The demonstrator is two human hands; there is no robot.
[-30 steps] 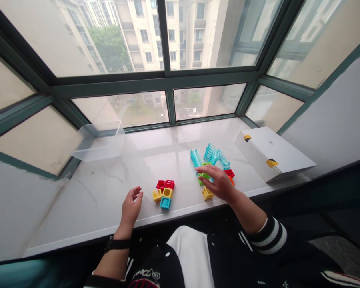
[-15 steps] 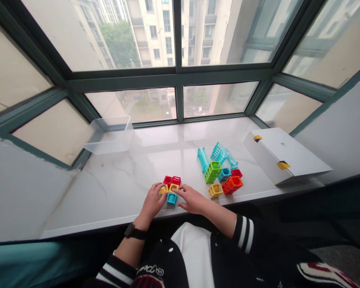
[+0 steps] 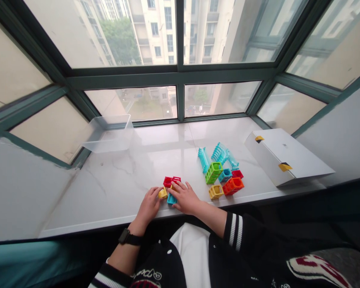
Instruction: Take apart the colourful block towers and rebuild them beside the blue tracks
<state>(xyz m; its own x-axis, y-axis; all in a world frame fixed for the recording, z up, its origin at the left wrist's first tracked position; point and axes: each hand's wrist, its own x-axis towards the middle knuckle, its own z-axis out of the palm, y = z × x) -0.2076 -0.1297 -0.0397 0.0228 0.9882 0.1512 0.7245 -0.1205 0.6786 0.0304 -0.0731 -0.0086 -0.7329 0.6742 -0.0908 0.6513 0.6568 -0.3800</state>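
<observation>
At the sill's front edge, my left hand [image 3: 149, 205] has its fingers closed on a small yellow block [image 3: 162, 193]. To its right, my right hand [image 3: 186, 198] reaches over a blue block [image 3: 171, 199], its fingers bent round the block and partly covering it. Another yellow block behind the blue one is mostly hidden by those fingers. Two red blocks [image 3: 168, 181] sit side by side just beyond. A narrow gap shows between the yellow block in my left hand and the blue block.
On the right stand a green block tower [image 3: 214, 173], an orange block [image 3: 233, 186], a yellow cube [image 3: 216, 192] and clear blue track pieces [image 3: 203, 159]. A transparent bin [image 3: 111, 138] is at the back left. A white box [image 3: 291, 156] lies far right, near the window frame.
My left hand has drawn the yellow block slightly left and toward me, away from the cluster. My right hand has moved left and now covers much of the blue and yellow blocks.
</observation>
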